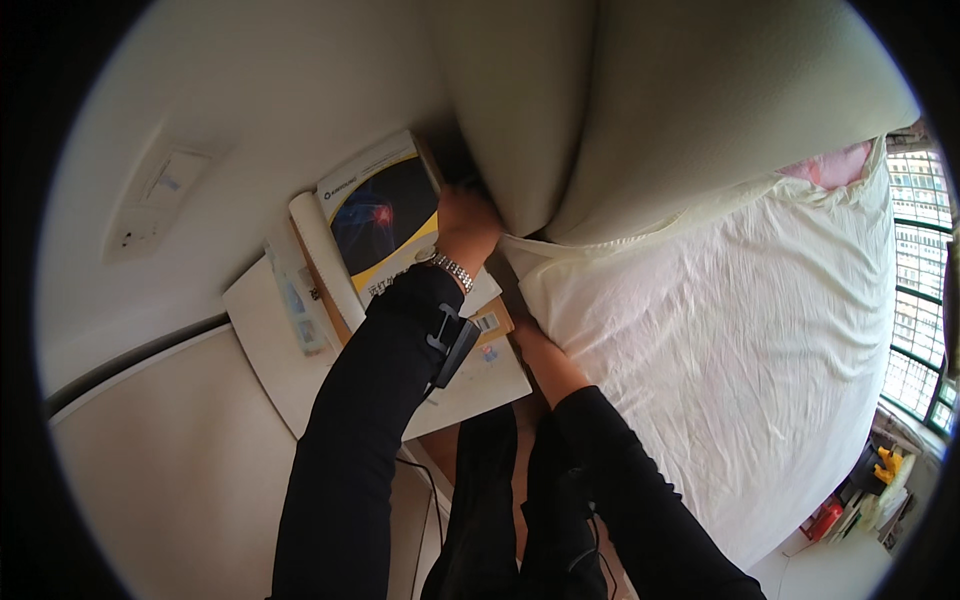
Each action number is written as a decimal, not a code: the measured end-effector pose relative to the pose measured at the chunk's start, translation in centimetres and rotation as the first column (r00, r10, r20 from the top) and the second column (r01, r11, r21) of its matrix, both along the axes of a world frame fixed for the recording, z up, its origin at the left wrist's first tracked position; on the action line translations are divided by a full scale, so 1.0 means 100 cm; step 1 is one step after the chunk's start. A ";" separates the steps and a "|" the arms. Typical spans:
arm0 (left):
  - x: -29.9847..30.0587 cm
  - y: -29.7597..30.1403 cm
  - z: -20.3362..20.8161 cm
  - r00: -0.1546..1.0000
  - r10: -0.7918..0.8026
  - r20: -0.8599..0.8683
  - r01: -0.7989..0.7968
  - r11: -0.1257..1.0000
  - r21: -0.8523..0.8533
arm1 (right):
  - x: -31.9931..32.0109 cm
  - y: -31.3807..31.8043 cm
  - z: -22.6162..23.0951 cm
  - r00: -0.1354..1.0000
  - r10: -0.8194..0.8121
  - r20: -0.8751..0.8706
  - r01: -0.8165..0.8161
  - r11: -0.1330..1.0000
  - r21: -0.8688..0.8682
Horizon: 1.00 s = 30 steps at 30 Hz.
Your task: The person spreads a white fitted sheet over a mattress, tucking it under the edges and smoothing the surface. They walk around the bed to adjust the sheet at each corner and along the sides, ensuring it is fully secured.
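Observation:
My left hand (468, 222) reaches into the dark gap between a printed box (388, 212) and the padded headboard (680, 100). Its fingers are lost in shadow, so whether they hold anything does not show. The box is white, black and yellow and leans against the wall on a white bedside cabinet (470, 388). My right hand (524, 330) is low beside the edge of the mattress, covered by a white sheet (700, 330), next to a brown cardboard piece (494, 318). Only the back of this hand and its wrist show; the fingers are hidden.
A rolled white item (325, 260) and a clear plastic packet (298, 305) lie beside the box. A wall switch plate (160, 200) is on the left, above a pale panel (180, 460). The bed fills the right side, with a barred window (915, 290) beyond.

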State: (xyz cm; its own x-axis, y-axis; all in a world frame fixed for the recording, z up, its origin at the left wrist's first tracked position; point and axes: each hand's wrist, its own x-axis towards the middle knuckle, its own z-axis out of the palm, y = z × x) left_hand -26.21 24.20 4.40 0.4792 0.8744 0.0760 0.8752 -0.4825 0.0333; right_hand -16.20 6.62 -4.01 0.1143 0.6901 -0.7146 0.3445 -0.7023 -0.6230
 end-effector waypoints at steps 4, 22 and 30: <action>-0.001 -0.002 -0.005 0.999 0.002 -0.053 -0.002 1.000 0.008 | -0.003 0.010 -0.013 1.000 -0.028 0.005 0.028 1.000 0.002; 0.009 -0.043 0.083 0.983 -0.119 0.140 0.173 0.857 -0.485 | 0.116 0.019 0.147 0.868 -0.293 -0.402 0.268 0.956 -0.118; 0.044 -0.062 0.069 0.985 0.099 0.139 0.001 0.810 -0.587 | 0.214 0.131 0.151 0.749 -0.635 -0.191 0.660 0.741 0.125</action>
State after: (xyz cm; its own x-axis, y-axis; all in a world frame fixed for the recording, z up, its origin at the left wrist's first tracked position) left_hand -21.76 18.01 11.25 0.4605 0.7994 -0.3859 0.8561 -0.2850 0.4312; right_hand 5.19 19.72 11.07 0.4964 0.5957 -0.6314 -0.2443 -0.6021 -0.7601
